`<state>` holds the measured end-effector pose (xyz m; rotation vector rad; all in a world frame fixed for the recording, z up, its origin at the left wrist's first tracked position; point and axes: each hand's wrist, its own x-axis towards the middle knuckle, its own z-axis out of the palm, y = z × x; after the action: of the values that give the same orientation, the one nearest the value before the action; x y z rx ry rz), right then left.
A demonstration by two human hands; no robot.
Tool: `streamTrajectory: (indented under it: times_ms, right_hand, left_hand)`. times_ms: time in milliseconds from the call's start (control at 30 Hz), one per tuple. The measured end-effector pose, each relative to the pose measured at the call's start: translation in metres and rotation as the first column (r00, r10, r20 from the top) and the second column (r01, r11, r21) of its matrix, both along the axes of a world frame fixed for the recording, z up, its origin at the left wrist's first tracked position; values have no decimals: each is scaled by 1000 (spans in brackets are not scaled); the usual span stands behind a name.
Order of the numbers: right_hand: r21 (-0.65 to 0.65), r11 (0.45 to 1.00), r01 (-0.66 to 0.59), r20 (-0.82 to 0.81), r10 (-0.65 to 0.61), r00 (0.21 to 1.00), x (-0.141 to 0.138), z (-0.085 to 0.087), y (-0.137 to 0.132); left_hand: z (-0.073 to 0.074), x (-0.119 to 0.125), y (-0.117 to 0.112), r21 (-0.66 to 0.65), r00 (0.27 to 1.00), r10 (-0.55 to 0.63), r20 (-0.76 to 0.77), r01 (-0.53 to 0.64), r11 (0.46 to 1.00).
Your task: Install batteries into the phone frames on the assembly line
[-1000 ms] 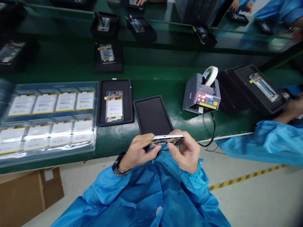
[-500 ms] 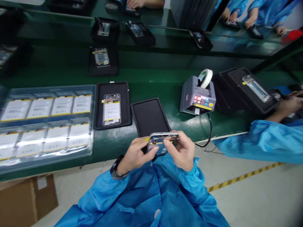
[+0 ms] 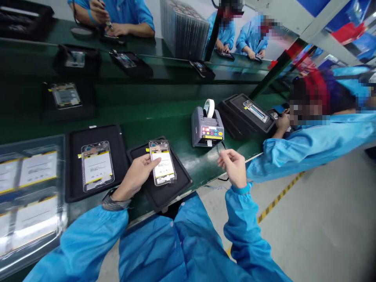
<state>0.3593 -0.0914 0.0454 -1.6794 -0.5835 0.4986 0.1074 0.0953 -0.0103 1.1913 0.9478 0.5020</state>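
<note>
My left hand [image 3: 136, 174] grips the edge of a phone housing [image 3: 162, 163], with a white battery fitted in it. The housing lies tilted just over a black foam tray [image 3: 178, 182], and my thumb rests on the battery. My right hand [image 3: 233, 166] holds nothing, its fingers loosely apart above the green bench's front edge [image 3: 202, 182]. A second phone housing with a battery [image 3: 97, 166] lies flat in a black foam tray [image 3: 75, 164] to the left.
A clear blister tray of batteries [image 3: 29, 196] lies at the left. A grey tape dispenser [image 3: 207, 128] stands behind my right hand. A co-worker's hand [image 3: 282, 123] works at the right, beside another tray [image 3: 245, 117]. More trays and co-workers line the opposite bench.
The housing has gone from both hands to my left hand alone, turned battery side up over the tray. My right hand has let go and moved right. The view has swung, shifting the bench.
</note>
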Motion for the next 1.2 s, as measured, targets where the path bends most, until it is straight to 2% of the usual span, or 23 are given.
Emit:
streamTrajectory:
  times_ms: [67,200,333,533,667,833,933,1033,1133,1200]
  right_hand:
    - [-32,997,76,-63,-78,995,17,-11,8]
    - [-61,995,85,-122,-92,988,26,-26,32]
    - [-62,995,78,-120,-85,989,22,-24,48]
    - [-25,996,87,-90,-89,992,19,-27,55]
    - [9,996,89,-58,-89,994,23,-30,56]
    - [39,999,-5,-16,6,1000,23,-23,43]
    - [36,997,-73,-6,74,997,-2,-20,31]
    - [-25,985,-170,-33,169,985,-50,-22,27]
    - [-69,968,-240,-50,237,970,-95,-28,34]
    - [-55,969,-242,-53,239,969,-114,-33,43]
  left_hand:
    - [-1,0,4,-13,1000,-2,4,2,1000]
    - [4,-3,0,-7,998,-44,54,45,999]
    - [6,-8,-3,-3,994,-53,99,54,999]
    - [6,-9,-2,-57,988,-50,149,59,997]
    - [5,-9,0,-75,983,-9,185,23,997]
    - [0,-9,4,-78,977,17,214,0,997]
    - [-3,-8,5,-100,970,12,242,13,995]
    - [-5,-7,4,-113,964,-5,267,36,993]
    - [-8,-6,1,-90,960,-7,278,33,995]
    - [-9,-5,0,-67,960,-1,279,20,998]
